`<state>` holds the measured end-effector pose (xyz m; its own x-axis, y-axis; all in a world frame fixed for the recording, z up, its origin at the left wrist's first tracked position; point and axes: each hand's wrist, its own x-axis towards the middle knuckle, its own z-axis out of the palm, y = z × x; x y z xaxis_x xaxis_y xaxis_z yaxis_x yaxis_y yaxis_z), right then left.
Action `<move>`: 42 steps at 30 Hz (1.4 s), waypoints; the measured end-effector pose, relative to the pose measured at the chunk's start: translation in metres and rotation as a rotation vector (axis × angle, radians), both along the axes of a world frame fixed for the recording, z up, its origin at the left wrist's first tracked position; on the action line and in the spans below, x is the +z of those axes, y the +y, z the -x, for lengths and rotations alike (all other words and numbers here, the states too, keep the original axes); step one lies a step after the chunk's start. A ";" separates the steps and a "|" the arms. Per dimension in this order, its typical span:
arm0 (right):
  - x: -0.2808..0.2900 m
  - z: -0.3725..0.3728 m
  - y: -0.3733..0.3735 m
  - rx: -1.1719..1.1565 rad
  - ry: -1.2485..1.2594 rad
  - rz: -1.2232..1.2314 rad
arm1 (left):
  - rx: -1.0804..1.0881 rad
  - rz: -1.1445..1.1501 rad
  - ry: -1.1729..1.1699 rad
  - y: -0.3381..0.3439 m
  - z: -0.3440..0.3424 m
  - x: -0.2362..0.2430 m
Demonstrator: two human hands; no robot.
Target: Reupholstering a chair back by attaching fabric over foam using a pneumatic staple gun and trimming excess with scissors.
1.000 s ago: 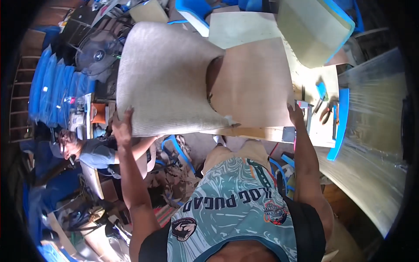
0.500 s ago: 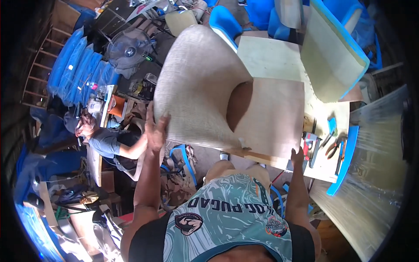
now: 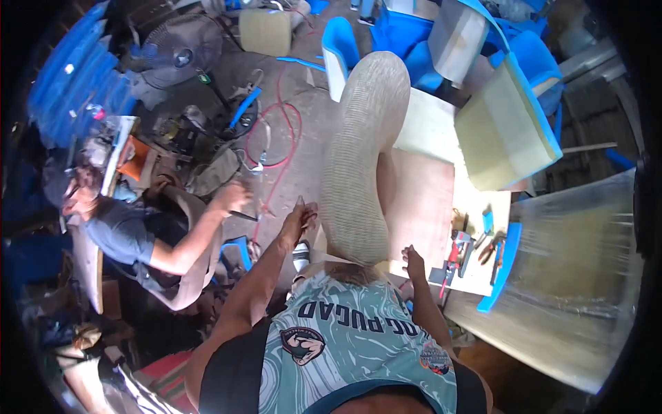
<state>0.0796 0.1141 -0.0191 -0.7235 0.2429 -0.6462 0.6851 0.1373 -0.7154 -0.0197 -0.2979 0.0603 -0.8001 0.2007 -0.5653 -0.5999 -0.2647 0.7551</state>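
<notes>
A curved chair shell covered in beige ribbed fabric (image 3: 355, 159) stands on its edge before me at the near side of the worktable, its narrow side toward me. My left hand (image 3: 298, 222) is left of the shell, apart from it, fingers spread and holding nothing. To the right of the shell's lower end, my right hand (image 3: 414, 263) is raised by the table's near edge. Its fingers are loosely bent and apart, with nothing visible in them. Under and beside the shell lies a flat pale brown board (image 3: 424, 207) on the table.
Red-handled tool (image 3: 456, 250), pliers (image 3: 488, 252) and a blue strip (image 3: 502, 265) lie at the table's right. A large padded panel with blue edging (image 3: 510, 127) leans behind. At left a co-worker (image 3: 131, 231) sits with another shell. A red hose (image 3: 298, 131) loops over the floor.
The ribbed shell has turned from showing its broad face to showing its narrow side. My left hand has let go of it. My right hand has shifted left; the view has swung right.
</notes>
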 end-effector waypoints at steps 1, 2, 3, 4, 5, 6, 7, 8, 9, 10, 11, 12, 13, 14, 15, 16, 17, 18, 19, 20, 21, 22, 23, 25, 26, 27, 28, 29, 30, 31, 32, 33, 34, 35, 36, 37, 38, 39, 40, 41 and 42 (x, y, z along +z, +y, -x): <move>0.011 0.000 -0.009 -0.036 -0.031 0.044 | 0.040 0.010 -0.067 -0.003 0.000 -0.017; 0.024 0.001 -0.018 -0.103 -0.101 0.077 | 0.075 0.002 -0.134 -0.005 0.002 -0.031; 0.035 0.001 -0.026 -0.111 -0.117 0.091 | 0.113 0.020 -0.175 -0.006 0.006 -0.043; 0.046 -0.001 -0.034 -0.066 -0.106 0.055 | 0.125 0.045 -0.186 -0.006 0.010 -0.053; 0.055 0.000 -0.040 -0.026 -0.117 0.002 | 0.161 0.101 -0.252 -0.005 0.016 -0.061; 0.065 -0.004 -0.045 0.013 -0.047 -0.018 | 0.156 0.130 -0.326 -0.002 0.026 -0.068; 0.072 -0.006 -0.049 -0.020 -0.009 0.032 | 0.128 0.071 -0.287 0.001 0.036 -0.073; 0.077 -0.009 -0.053 -0.022 0.053 0.083 | 0.106 0.176 -0.312 0.004 0.047 -0.078; 0.081 -0.010 -0.055 0.020 0.108 0.015 | 0.084 0.286 -0.335 0.008 0.058 -0.084; 0.085 -0.011 -0.057 0.071 0.150 -0.061 | 0.131 0.342 -0.281 0.015 0.068 -0.089; 0.085 -0.009 -0.058 0.276 0.318 -0.215 | 0.123 0.331 -0.280 0.021 0.080 -0.095; 0.086 -0.007 -0.057 0.489 0.482 -0.367 | 0.077 0.307 -0.246 0.027 0.091 -0.099; 0.082 -0.001 -0.059 0.490 0.424 -0.313 | 0.049 0.294 -0.224 0.034 0.103 -0.100; 0.079 0.004 -0.059 0.499 0.412 -0.307 | 0.043 0.288 -0.231 0.041 0.112 -0.098; 0.072 0.011 -0.062 0.429 0.321 -0.198 | 0.016 0.172 -0.195 0.045 0.121 -0.090; 0.064 0.022 -0.063 0.357 0.240 -0.086 | 0.020 0.065 -0.229 0.051 0.133 -0.075; 0.054 0.037 -0.063 0.354 0.249 -0.058 | 0.096 0.056 -0.004 0.057 0.143 -0.052; 0.041 0.050 -0.067 0.355 0.136 -0.024 | 0.140 0.043 0.071 0.060 0.153 -0.022; 0.021 0.068 -0.075 0.422 0.073 -0.017 | 0.140 0.121 0.364 0.056 0.161 0.012; 0.000 0.086 -0.081 0.493 0.012 -0.012 | 0.075 0.182 0.485 0.051 0.164 0.051; -0.014 0.095 -0.075 0.595 0.122 -0.025 | 0.094 0.133 0.660 0.045 0.168 0.089; -0.040 0.115 -0.084 0.494 0.054 0.061 | 0.110 0.081 0.753 0.042 0.173 0.126; -0.063 0.131 -0.088 0.292 0.033 0.252 | 0.189 0.005 0.782 0.045 0.165 0.157; -0.104 0.170 -0.099 0.142 0.032 0.251 | 0.193 -0.052 0.710 0.060 0.155 0.202; -0.119 0.184 -0.106 0.243 0.183 0.015 | 0.085 0.126 0.704 0.068 0.152 0.217; -0.129 0.199 -0.113 0.196 0.204 0.101 | -0.049 0.213 0.790 0.075 0.150 0.227; -0.133 0.213 -0.124 0.219 0.170 0.167 | -0.071 0.161 0.734 0.080 0.150 0.233; -0.132 0.225 -0.136 0.191 0.150 0.262 | -0.051 0.139 0.633 0.085 0.152 0.237; -0.125 0.236 -0.148 0.162 0.141 0.359 | -0.041 0.063 0.584 0.086 0.153 0.238; -0.112 0.245 -0.161 0.125 0.135 0.481 | -0.019 0.063 0.561 0.087 0.154 0.238; -0.095 0.253 -0.173 0.085 0.136 0.619 | -0.027 0.074 0.559 0.085 0.156 0.238; -0.075 0.260 -0.183 0.037 0.145 0.772 | -0.020 0.111 0.496 0.083 0.157 0.236; -0.052 0.269 -0.191 -0.009 0.170 0.942 | -0.114 0.223 0.644 0.080 0.157 0.235; -0.027 0.276 -0.194 -0.046 0.197 1.102 | -0.112 0.209 0.655 0.079 0.158 0.232; -0.003 0.282 -0.197 -0.075 0.229 1.225 | -0.102 0.147 0.620 0.077 0.155 0.228; 0.020 0.289 -0.195 -0.102 0.265 1.323 | -0.122 0.085 0.627 0.077 0.155 0.224; 0.043 0.295 -0.193 -0.135 0.302 1.380 | -0.116 0.023 0.613 0.078 0.153 0.220; 0.065 0.299 -0.192 -0.167 0.337 1.407 | -0.112 -0.012 0.605 0.078 0.153 0.216; 0.086 0.304 -0.191 -0.199 0.361 1.412 | -0.093 -0.026 0.609 0.078 0.153 0.211; 0.105 0.307 -0.190 -0.229 0.387 1.407 | -0.070 -0.039 0.609 0.078 0.153 0.207; 0.122 0.311 -0.190 -0.243 0.398 1.328 | -0.065 -0.054 0.666 0.076 0.155 0.203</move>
